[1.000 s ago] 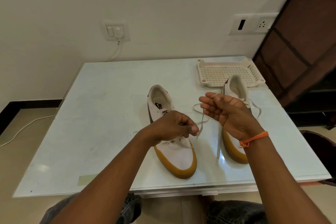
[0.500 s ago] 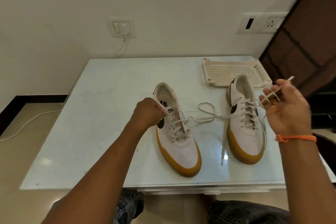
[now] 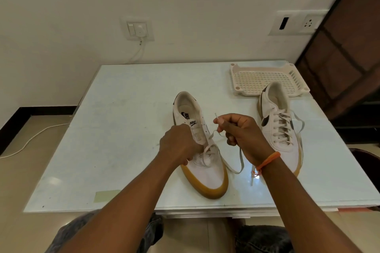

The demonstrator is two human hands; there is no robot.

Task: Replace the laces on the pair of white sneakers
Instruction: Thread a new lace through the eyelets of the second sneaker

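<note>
Left sneaker (image 3: 202, 150), frame centre, half-laced: left hand (image 3: 178, 146) grips its eyelet flap, right hand (image 3: 241, 135) pinches lace (image 3: 216, 118) tip; best fed straight, untwisted, with the flap held steady.

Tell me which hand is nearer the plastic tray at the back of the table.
Right. The right hand, pinching a lace end, sits between the two sneakers, closer to the tray. The left hand rests on the left sneaker, farther away.

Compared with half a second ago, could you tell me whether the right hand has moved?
Yes. The right hand has swung left, from beyond the right sneaker to the gap between the two sneakers, pinching the lace beside the left sneaker.
</note>
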